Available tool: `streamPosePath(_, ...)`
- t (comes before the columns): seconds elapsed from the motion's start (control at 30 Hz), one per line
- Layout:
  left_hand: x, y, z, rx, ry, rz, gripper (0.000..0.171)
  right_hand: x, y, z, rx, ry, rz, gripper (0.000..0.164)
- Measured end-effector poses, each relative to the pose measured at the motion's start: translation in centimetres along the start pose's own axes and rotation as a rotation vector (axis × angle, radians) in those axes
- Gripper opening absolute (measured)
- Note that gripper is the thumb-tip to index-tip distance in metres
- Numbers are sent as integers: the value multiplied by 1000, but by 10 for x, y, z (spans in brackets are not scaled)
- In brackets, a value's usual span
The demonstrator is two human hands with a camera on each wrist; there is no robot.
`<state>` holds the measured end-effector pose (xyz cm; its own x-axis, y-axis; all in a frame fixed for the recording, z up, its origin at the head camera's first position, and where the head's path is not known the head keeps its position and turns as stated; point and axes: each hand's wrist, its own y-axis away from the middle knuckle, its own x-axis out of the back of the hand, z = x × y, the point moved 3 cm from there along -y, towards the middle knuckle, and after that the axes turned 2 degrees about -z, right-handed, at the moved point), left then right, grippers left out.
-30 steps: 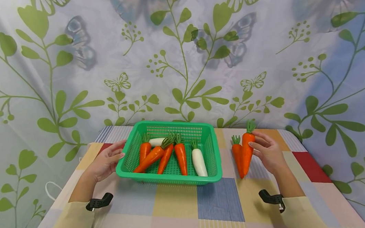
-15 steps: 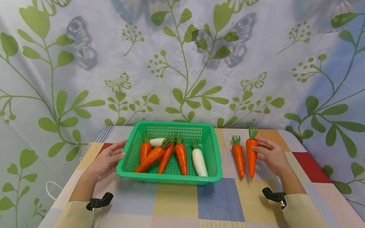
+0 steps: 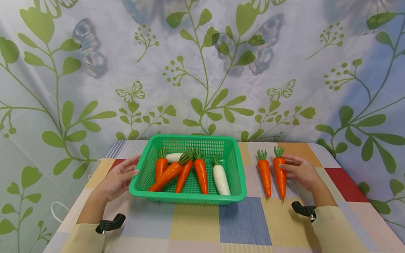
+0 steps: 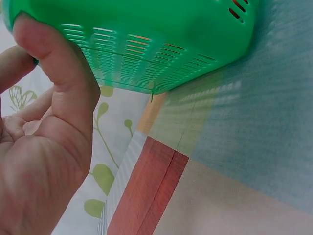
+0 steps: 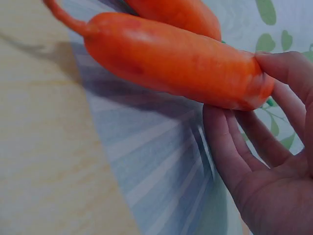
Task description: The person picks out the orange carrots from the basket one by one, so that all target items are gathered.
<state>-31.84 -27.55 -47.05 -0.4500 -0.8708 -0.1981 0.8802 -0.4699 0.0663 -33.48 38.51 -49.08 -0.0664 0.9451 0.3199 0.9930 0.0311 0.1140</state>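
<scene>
So the person's right hand (image 3: 302, 173) has a carrot (image 3: 280, 178) pinched near its leafy end, tip pointing toward them, over on the right side of the tabletop (image 3: 194, 223). Can't really tell if it's fully resting on the cloth. There's a second carrot (image 3: 265, 176) lying just left of it. The left hand (image 3: 116, 180) grips the edge of the green basket (image 3: 189, 197), which holds four carrots (image 3: 200, 174) and two white radishes (image 3: 221, 179).
</scene>
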Motion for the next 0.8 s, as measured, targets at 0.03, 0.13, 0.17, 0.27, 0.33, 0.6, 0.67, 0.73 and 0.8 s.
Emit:
streamPosePath(0.03,0,0,0,1,0,1,68,-1,-2,0,-1,1,-9,66)
streamPosePath(0.13,0,0,0,7,-6,7,68,-3,-6,0,-22,25,-25,67)
streamPosePath(0.17,0,0,0,7,-7,9,68,-3,-7,-1,-35,33,-25,68)
streamPosePath(0.27,0,0,0,7,-14,13,68,-4,-10,-2,-68,67,-25,69)
streamPosePath(0.33,0,0,0,6,-16,15,67,-5,-12,-3,-92,78,-19,69)
streamPosePath(0.6,1,0,-1,4,-19,10,66,-7,-14,-6,-105,126,-38,70)
streamPosePath(0.67,2,0,-1,2,-22,9,66,-7,-14,-7,-105,131,-45,69)
streamPosePath(0.73,2,0,-1,2,-28,9,66,-8,-14,-9,-104,136,-53,68)
streamPosePath(0.8,2,0,-1,3,-32,11,66,-8,-13,-10,-105,139,-57,68)
